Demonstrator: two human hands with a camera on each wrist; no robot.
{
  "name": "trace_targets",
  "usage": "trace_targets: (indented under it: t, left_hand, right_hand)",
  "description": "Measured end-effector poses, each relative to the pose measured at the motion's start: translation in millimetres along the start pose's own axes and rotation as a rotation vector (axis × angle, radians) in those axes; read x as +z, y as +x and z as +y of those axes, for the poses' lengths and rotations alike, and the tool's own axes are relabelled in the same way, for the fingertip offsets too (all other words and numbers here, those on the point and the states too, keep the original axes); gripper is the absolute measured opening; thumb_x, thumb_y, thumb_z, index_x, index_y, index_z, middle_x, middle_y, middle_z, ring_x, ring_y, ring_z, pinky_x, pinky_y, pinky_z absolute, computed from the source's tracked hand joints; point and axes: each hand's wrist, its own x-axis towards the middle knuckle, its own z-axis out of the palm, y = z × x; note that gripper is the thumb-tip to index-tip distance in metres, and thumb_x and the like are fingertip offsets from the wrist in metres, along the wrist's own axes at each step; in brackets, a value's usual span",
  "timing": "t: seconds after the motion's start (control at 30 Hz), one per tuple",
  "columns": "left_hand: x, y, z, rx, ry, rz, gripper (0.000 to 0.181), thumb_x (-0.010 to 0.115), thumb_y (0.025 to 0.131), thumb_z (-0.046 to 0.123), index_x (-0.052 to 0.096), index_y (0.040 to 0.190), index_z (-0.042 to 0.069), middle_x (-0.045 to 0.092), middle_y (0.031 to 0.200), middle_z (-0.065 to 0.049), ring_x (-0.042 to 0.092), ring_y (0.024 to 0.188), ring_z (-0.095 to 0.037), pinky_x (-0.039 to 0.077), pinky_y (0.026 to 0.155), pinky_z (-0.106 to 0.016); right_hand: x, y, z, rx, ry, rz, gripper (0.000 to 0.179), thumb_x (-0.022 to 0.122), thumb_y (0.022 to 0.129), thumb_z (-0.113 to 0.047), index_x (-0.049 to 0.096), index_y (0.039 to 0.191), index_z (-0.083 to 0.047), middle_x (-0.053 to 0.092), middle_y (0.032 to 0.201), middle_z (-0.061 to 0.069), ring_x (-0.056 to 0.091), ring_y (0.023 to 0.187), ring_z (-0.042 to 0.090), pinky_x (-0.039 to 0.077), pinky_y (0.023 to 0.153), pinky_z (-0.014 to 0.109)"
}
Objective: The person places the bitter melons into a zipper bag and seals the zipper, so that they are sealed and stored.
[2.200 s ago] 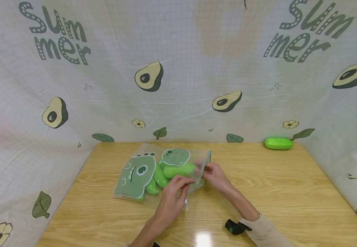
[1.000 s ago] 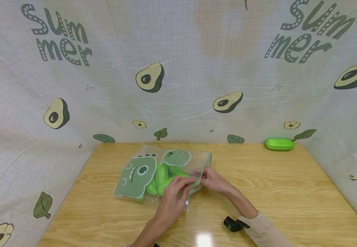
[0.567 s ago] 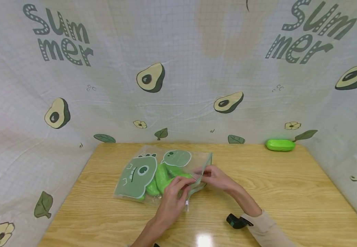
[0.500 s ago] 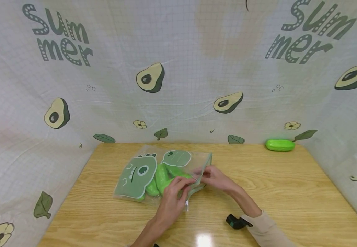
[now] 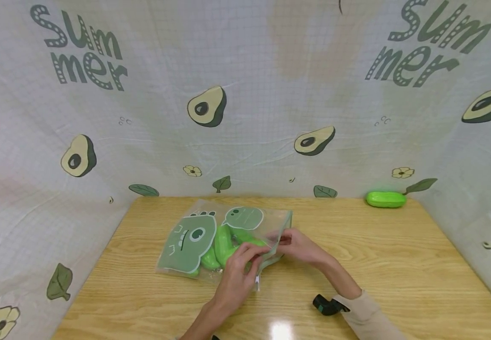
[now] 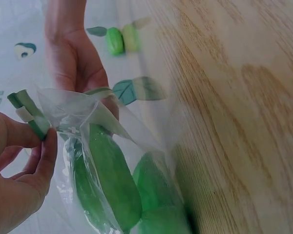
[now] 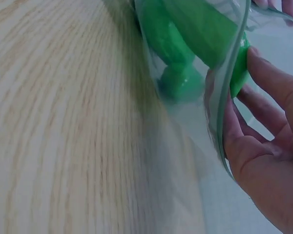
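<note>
A clear zip bag [image 5: 273, 219] with a green monster print lies on the table, its mouth toward the right. Several bright green cucumber-like vegetables [image 5: 223, 243] are inside. My left hand [image 5: 237, 278] pinches the near edge of the bag's mouth; in the left wrist view its thumb and finger hold the green zip strip [image 6: 31, 117], close to a white slider. My right hand [image 5: 300, 246] reaches into the mouth. In the right wrist view its thumb and fingers pinch the end of a green cucumber [image 7: 240, 70], partly hidden behind the bag's rim.
One more green cucumber [image 5: 385, 199] lies at the table's back right, against the printed cloth [image 5: 254, 104] that walls the back and sides. A black wrist device [image 5: 328, 305] sits at the right sleeve [image 5: 362, 309]. The wooden table [image 5: 356, 255] reflects a light.
The cucumbers have shifted within the bag: the one by the right hand lay across the top and now sits lower, others showing beside it. The left hand keeps its hold on the edge.
</note>
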Motion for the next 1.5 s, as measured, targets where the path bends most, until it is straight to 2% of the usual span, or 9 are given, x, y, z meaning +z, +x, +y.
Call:
trace_targets:
  t: [0.1,0.3,0.57,0.8,1.0,1.1,1.23,1.33,1.5]
  left_hand:
    - [0.0,0.5,0.3,-0.003,0.007,-0.005,0.025,0.071,0.091,-0.009,0.076,0.11,0.006,0.067,0.1,-0.003,0.063,0.087,-0.011,0.057,0.07,-0.021]
    - [-0.2,0.5,0.6,-0.006,0.006,-0.015,0.022,0.069,0.092,-0.009,0.076,0.108,0.005,0.066,0.098,-0.006,0.061,0.083,-0.01,0.056,0.068,-0.021]
    - [-0.6,0.2,0.6,0.014,0.012,-0.004,0.024,0.069,0.091,-0.011,0.076,0.107,0.006,0.067,0.098,-0.005,0.062,0.083,-0.011,0.055,0.068,-0.021]
    - [-0.2,0.0,-0.2,0.03,0.014,0.004,0.023,0.069,0.091,-0.01,0.077,0.104,0.007,0.067,0.098,-0.004,0.062,0.086,-0.012,0.055,0.069,-0.022]
    - [-0.7,0.1,-0.7,0.042,0.019,-0.01,0.023,0.069,0.092,-0.009,0.077,0.103,0.009,0.067,0.096,-0.003,0.061,0.084,-0.011,0.054,0.07,-0.022]
    - [-1.1,0.0,-0.8,0.041,0.014,-0.017,0.022,0.069,0.092,-0.009,0.077,0.103,0.009,0.067,0.095,-0.002,0.06,0.083,-0.01,0.054,0.07,-0.022]
    - [-1.3,0.1,-1.2,0.039,0.011,-0.02,0.023,0.068,0.092,-0.009,0.077,0.102,0.009,0.066,0.095,-0.001,0.06,0.084,-0.009,0.054,0.07,-0.022]
    - [-1.4,0.2,-1.5,0.034,0.014,-0.019,0.023,0.069,0.092,-0.009,0.077,0.103,0.009,0.066,0.096,-0.001,0.06,0.085,-0.01,0.054,0.071,-0.023]
    - [-1.6,0.7,-1.2,0.033,0.011,-0.011,0.023,0.069,0.091,-0.009,0.077,0.103,0.009,0.067,0.098,-0.001,0.063,0.089,-0.012,0.055,0.073,-0.023]
  right_hand:
    - [-6.9,-2.1,-0.4,-0.002,-0.018,0.005,0.036,0.065,0.101,-0.01,0.063,0.13,0.011,0.067,0.127,0.023,0.066,0.115,0.027,0.056,0.093,0.025]
    - [-14.3,-3.7,-1.3,-0.049,-0.063,0.012,0.032,0.063,0.103,-0.012,0.066,0.128,0.008,0.069,0.125,0.022,0.067,0.111,0.02,0.055,0.093,0.025]
    - [-5.4,3.2,2.9,-0.124,-0.138,0.061,0.027,0.064,0.101,-0.006,0.068,0.123,0.01,0.07,0.119,0.024,0.07,0.106,0.02,0.058,0.091,0.026]
    - [2.1,7.4,6.6,-0.194,-0.155,0.08,0.028,0.064,0.101,-0.006,0.067,0.123,0.01,0.069,0.122,0.025,0.071,0.105,0.022,0.059,0.09,0.028]
    - [10.1,9.2,6.0,-0.158,-0.21,0.143,0.027,0.065,0.101,-0.01,0.069,0.122,0.008,0.071,0.121,0.022,0.068,0.111,0.033,0.057,0.091,0.028]
    - [14.6,9.9,6.7,-0.131,-0.233,0.182,0.028,0.066,0.101,-0.013,0.07,0.122,0.006,0.072,0.119,0.021,0.068,0.112,0.033,0.056,0.091,0.028]
    - [17.0,10.7,8.0,-0.125,-0.236,0.191,0.03,0.067,0.101,-0.015,0.07,0.123,0.005,0.072,0.119,0.019,0.067,0.113,0.033,0.056,0.092,0.029]
    - [16.5,10.9,7.4,-0.117,-0.22,0.166,0.03,0.066,0.101,-0.014,0.069,0.124,0.006,0.071,0.121,0.02,0.067,0.113,0.033,0.056,0.091,0.028]
    - [16.8,11.7,6.1,-0.106,-0.194,0.096,0.028,0.063,0.098,-0.003,0.068,0.124,0.007,0.071,0.121,0.02,0.064,0.115,0.029,0.054,0.094,0.027]
